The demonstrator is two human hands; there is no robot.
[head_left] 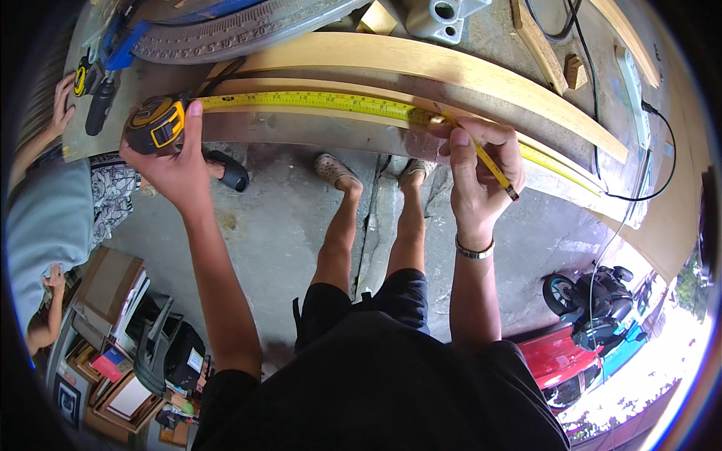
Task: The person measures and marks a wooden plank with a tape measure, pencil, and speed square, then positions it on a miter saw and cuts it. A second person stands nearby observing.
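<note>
My left hand [174, 169] grips a black and yellow tape measure [153, 126] at the left of the worktable's front edge, thumb near the mouth of the case. Its yellow blade [301, 100] is drawn out to the right along a narrow wooden strip [286, 85], past my right hand. In my right hand [481, 161] a yellow pencil [494, 168] is pinched between thumb and fingers. The pencil slants, its upper end close to the blade and the strip; whether the point touches the wood I cannot tell. Behind lies a longer wooden strip [421, 62].
A blue tool with a curved, graduated metal base [241, 34] stands at the back left. Wood offcuts [540, 46], a power strip [632, 94] and loose cables lie at the right. Another person [56, 214] stands at the left, one hand on the table. Scooters [594, 308] are parked lower right.
</note>
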